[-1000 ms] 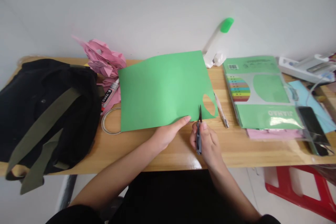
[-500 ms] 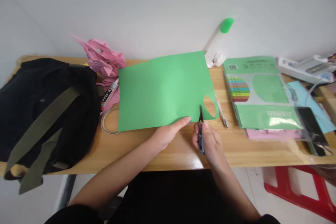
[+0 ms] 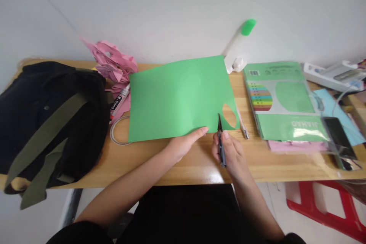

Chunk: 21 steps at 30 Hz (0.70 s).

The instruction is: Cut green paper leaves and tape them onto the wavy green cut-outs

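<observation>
A green paper sheet [image 3: 177,97] lies on the wooden table [image 3: 160,160], with an oval hole cut near its right front corner. My left hand [image 3: 183,145] pinches the sheet's front edge, thumb on top. My right hand [image 3: 230,154] is closed round small dark scissors [image 3: 220,137], whose blades point away from me into the sheet's front edge just left of the hole.
A black bag [image 3: 48,118] with olive straps fills the table's left. Pink paper scraps [image 3: 116,63], a glue tube [image 3: 118,101] and a tape ring [image 3: 117,131] lie behind it. A pen [image 3: 241,124], coloured paper pack [image 3: 281,101], phone [image 3: 339,135] and white lamp [image 3: 237,45] sit right. Red stool [image 3: 326,206] below.
My right hand with the scissors has shifted slightly right and toward me. The green sheet and my left hand have barely moved.
</observation>
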Each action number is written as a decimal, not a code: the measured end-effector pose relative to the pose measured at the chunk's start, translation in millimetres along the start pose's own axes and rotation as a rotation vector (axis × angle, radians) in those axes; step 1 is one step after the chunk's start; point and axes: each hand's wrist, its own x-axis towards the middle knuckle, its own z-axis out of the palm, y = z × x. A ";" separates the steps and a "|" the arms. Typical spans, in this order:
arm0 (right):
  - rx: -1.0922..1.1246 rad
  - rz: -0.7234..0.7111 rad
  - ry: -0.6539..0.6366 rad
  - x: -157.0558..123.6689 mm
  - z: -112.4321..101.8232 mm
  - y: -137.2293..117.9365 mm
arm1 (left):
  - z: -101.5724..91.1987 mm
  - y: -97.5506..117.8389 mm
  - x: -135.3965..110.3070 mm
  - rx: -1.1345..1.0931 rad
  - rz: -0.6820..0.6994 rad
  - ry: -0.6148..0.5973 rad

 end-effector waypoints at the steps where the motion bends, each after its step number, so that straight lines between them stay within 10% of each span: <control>1: -0.001 0.003 -0.005 0.3 -0.6 0.0 | -0.1 -0.2 0.0 0.005 -0.001 -0.002; 21: -0.035 0.005 -0.061 4.9 -16.8 -7.8 | 1.1 3.9 -4.0 0.090 0.001 -0.032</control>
